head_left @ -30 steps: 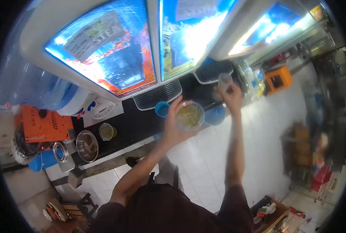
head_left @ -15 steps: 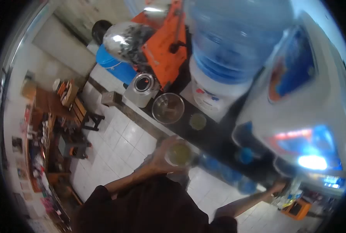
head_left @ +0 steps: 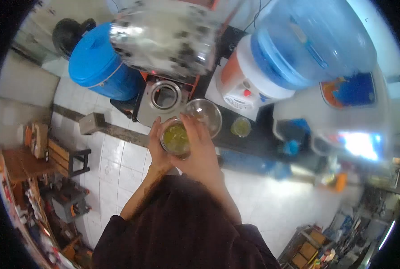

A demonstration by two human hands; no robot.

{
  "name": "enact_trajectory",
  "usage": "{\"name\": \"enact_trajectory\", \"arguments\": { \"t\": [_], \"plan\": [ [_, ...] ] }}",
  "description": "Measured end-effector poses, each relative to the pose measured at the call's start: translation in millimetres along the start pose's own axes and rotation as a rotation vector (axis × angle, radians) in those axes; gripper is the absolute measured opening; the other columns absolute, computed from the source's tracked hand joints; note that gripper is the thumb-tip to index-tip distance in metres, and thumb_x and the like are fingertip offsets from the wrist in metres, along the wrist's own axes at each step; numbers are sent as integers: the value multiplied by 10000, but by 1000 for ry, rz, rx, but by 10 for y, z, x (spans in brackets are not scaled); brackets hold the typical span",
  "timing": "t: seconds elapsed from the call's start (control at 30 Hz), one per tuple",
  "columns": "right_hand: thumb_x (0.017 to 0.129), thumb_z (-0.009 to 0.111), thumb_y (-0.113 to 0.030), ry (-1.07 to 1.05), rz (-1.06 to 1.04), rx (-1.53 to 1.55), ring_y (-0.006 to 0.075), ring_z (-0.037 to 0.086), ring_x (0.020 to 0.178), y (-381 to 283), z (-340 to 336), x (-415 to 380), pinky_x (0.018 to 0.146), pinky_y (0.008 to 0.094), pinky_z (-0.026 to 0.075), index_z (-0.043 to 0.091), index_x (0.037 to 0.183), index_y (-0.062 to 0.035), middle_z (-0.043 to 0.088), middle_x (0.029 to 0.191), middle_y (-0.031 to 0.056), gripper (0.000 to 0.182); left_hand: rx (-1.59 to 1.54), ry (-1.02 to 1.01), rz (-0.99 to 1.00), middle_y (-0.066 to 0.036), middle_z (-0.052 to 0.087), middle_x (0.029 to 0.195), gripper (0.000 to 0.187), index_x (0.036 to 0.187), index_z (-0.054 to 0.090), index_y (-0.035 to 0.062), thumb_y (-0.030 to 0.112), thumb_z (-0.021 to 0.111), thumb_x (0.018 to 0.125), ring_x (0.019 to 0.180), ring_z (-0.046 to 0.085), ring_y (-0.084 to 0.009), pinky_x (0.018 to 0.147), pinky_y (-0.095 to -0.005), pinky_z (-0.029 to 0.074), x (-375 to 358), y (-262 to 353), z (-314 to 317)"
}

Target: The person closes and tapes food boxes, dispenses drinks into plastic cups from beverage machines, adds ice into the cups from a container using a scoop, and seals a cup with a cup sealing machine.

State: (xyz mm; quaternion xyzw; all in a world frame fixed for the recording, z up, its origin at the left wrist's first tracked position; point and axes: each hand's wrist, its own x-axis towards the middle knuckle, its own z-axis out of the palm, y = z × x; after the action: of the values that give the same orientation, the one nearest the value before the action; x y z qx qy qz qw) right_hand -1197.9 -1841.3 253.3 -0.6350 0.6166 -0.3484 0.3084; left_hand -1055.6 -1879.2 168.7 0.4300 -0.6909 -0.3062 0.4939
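Note:
Between my two hands is a clear glass [head_left: 176, 140] of greenish-yellow drink, seen from above in front of my chest. My left hand [head_left: 157, 145] wraps its left side, and my right hand [head_left: 201, 150] curls round its right side with fingers reaching over the rim. Just beyond them, a round metal bowl [head_left: 210, 117] rests on the dark counter [head_left: 224, 140], partly hidden by my right fingers. Farther right on that counter stands a second glass [head_left: 241, 127] with similar green contents.
A cup sealing machine [head_left: 164, 105] with a big roll of printed film [head_left: 164, 38] stands ahead. Left of it is a blue lidded bin [head_left: 99, 62]. A water dispenser [head_left: 242, 89] carries a large bottle [head_left: 312, 49]. A wooden stool [head_left: 65, 154] stands on the tiled floor.
My right hand has come in from the far right and joined my left on the glass. The view has turned toward the left, bringing the sealing machine closer to centre.

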Motion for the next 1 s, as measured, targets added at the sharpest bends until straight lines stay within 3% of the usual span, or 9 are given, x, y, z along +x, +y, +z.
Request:
{"name": "enact_trajectory", "arguments": {
  "t": [0.1,0.2,0.27,0.33,0.4,0.53,0.73,0.93,1.0],
  "plan": [
    [633,859,-255,6,32,-86,436,422,1330,-191,408,350,1126,526,342,334,1491,-71,437,1443,236,1023,378,-252,135,-182,567,1348,1052,1458,305,-25,274,887,634,1217,559,-334,1085,-451,379,258,-358,-525],
    [570,877,-219,134,2,-180,387,566,1225,-455,584,625,1010,464,471,408,1441,-70,568,1312,211,1001,-37,-166,97,-176,524,1413,1157,1482,261,-27,291,908,577,1242,521,-388,1114,-465,319,389,-612,-633],
    [566,880,-232,118,186,-156,374,590,1202,-534,625,767,986,453,494,412,1431,-51,573,1321,214,1001,-245,-224,-97,-175,508,1432,1168,1481,257,-34,286,913,569,1280,478,-391,1100,-471,334,543,-643,-665],
    [586,870,-214,165,188,-291,371,619,1161,-595,743,884,953,435,516,416,1413,-44,578,1316,218,959,-228,-180,-14,-186,496,1427,1123,1481,264,-20,242,904,595,1296,457,-374,1091,-472,349,664,-652,-864],
    [596,864,-201,277,269,-246,374,622,1156,-516,870,1023,959,425,513,442,1368,-37,596,1288,228,895,32,-193,-134,-187,483,1420,1103,1490,246,2,182,892,615,1284,469,-362,1066,-451,385,674,-622,-1190],
    [584,877,-211,474,204,-413,402,631,1068,-28,1291,1265,908,455,514,486,1277,-55,642,1162,218,811,-55,-138,-356,-172,464,1419,1035,1469,301,30,135,886,622,1242,499,-330,983,-424,451,363,-1101,-1697],
    [584,879,-243,463,360,-442,414,593,1083,569,1718,1488,889,472,494,500,1246,-56,619,1195,213,786,101,-164,-341,-170,529,1344,1030,1496,277,54,113,867,653,1181,535,-294,925,-421,475,183,-1431,-2093],
    [697,852,-274,706,184,-467,376,652,954,571,1784,999,823,448,522,603,1152,-30,667,1065,206,573,98,-108,-250,-176,548,1324,983,1492,286,66,111,847,686,1156,562,-296,911,-413,486,284,-1342,-2230],
    [766,815,-259,689,429,-198,298,683,811,675,2045,432,748,393,538,645,1099,-8,692,924,180,450,78,-83,-265,-174,547,1329,970,1491,291,69,109,840,692,1165,559,-294,917,-410,482,274,-1388,-2261]
  ]
}}
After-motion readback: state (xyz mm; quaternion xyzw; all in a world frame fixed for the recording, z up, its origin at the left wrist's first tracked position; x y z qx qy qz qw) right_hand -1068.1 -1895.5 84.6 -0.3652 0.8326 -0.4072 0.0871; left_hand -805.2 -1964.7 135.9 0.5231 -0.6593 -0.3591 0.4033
